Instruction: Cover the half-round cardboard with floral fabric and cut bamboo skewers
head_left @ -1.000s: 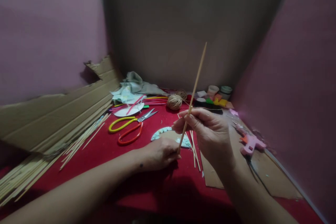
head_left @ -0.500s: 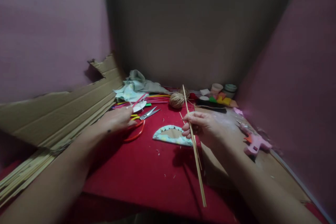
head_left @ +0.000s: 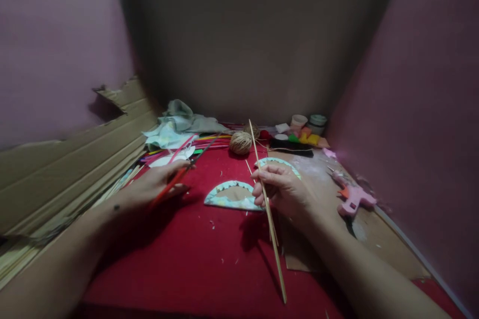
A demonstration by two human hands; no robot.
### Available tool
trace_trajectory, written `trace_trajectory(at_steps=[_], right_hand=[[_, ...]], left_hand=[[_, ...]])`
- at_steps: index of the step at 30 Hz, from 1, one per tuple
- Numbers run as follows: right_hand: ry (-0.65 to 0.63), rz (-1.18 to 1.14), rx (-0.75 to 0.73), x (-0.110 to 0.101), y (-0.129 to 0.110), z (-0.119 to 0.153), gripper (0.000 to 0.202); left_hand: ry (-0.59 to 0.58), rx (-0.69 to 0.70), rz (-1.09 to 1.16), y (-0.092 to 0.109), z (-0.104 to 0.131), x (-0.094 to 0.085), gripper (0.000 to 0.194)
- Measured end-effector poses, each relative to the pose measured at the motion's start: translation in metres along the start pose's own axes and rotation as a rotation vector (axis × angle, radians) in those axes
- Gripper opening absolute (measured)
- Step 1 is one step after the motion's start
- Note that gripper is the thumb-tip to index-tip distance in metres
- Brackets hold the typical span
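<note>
My left hand grips a pair of scissors with orange-red handles, raised off the red cloth and pointing away to the upper right. Between the thumb and fingers of my right hand are thin wooden sticks, held at a slant with their near ends over the cloth. Beyond and left of the right hand lies a half-round cardboard piece edged with pale blue patterned fabric. A second fabric-edged piece shows partly behind the right hand.
Balls of twine sit at the back, beside crumpled fabric and coloured pipe cleaners. Cardboard sheets lean along the left wall. On the board at right lies a pink glue gun. Small tubs stand in the back right corner.
My left hand has lifted the scissors from the cloth, and their blades now look edge-on. My right hand still holds the sticks. The whole view has shifted slightly.
</note>
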State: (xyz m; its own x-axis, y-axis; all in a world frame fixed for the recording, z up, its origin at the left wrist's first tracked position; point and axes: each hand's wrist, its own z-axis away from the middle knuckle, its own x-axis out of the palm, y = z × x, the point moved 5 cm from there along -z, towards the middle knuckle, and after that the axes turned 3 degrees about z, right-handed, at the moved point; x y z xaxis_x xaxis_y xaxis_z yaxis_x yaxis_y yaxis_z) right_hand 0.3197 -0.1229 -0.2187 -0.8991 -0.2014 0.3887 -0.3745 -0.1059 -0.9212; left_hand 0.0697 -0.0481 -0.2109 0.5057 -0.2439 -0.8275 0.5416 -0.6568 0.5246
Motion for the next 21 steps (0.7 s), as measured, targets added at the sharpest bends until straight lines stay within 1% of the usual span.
trace_trajectory(at_steps=[3,5,10,13,16,20,21], right_hand=[[-0.063,-0.016,0.012,0.007,-0.003,0.005,0.021],[-0.119,-0.035,0.028,0.012,-0.003,0.009,0.020],[-0.248,-0.055,0.098,0.021,0.003,0.015,0.018],[-0.276,-0.070,0.121,0.022,0.007,0.016,0.017],[-0.295,-0.080,0.141,0.024,0.009,0.016,0.016],[-0.320,-0.088,0.184,0.028,0.011,0.018,0.015],[-0.319,-0.090,0.194,0.029,0.011,0.018,0.015]], left_hand=[[-0.088,0.090,-0.032,0.022,-0.002,0.009,0.042],[-0.130,0.119,-0.018,0.033,-0.002,0.014,0.046],[-0.199,0.107,0.098,0.048,-0.001,0.021,0.045],[-0.238,0.091,0.121,0.055,-0.001,0.024,0.042],[-0.248,0.135,0.103,0.063,0.000,0.025,0.040],[-0.226,0.176,0.078,0.069,0.001,0.026,0.038],[-0.203,0.182,0.062,0.071,0.001,0.025,0.037]])
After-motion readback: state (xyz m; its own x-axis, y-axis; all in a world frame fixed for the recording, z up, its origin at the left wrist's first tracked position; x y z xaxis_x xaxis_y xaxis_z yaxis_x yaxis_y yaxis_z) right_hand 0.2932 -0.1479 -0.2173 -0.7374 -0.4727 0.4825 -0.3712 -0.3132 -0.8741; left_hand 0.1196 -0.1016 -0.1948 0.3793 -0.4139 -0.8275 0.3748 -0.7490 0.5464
